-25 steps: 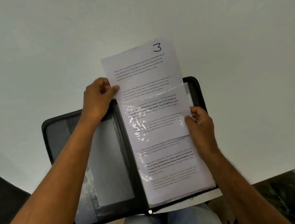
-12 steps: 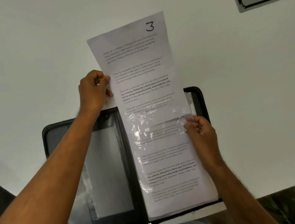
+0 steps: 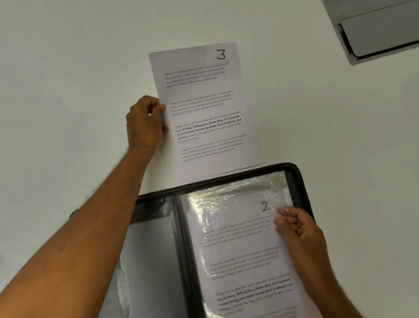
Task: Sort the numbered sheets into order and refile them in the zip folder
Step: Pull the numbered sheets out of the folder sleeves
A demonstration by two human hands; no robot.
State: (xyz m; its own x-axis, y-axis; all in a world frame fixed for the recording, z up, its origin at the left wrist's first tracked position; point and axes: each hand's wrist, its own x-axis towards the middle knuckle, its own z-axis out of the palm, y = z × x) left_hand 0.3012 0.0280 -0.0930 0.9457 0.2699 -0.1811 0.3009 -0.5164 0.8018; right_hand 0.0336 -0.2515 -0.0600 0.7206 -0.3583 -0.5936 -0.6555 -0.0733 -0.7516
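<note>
The sheet marked 3 [image 3: 204, 109] lies out of the folder on the white table, just beyond the folder's top edge. My left hand [image 3: 145, 123] pinches its left edge. The black zip folder [image 3: 297, 177] lies open below it. In its right half a clear plastic sleeve [image 3: 232, 202] covers the sheet marked 2 [image 3: 247, 268]. My right hand [image 3: 296, 229] pinches the sleeve's right edge near the number 2. The folder's left half shows a dark pocket [image 3: 152, 276].
A grey flat device [image 3: 380, 20] sits at the table's far right corner. The white table [image 3: 59, 82] spreads to the left and right of the sheet. The folder's lower part runs out of view at the bottom.
My left hand has drawn the sheet marked 3 fully out of the sleeve and up onto the table. The sheet marked 2 now shows in the sleeve. My right hand stays at the sleeve's edge.
</note>
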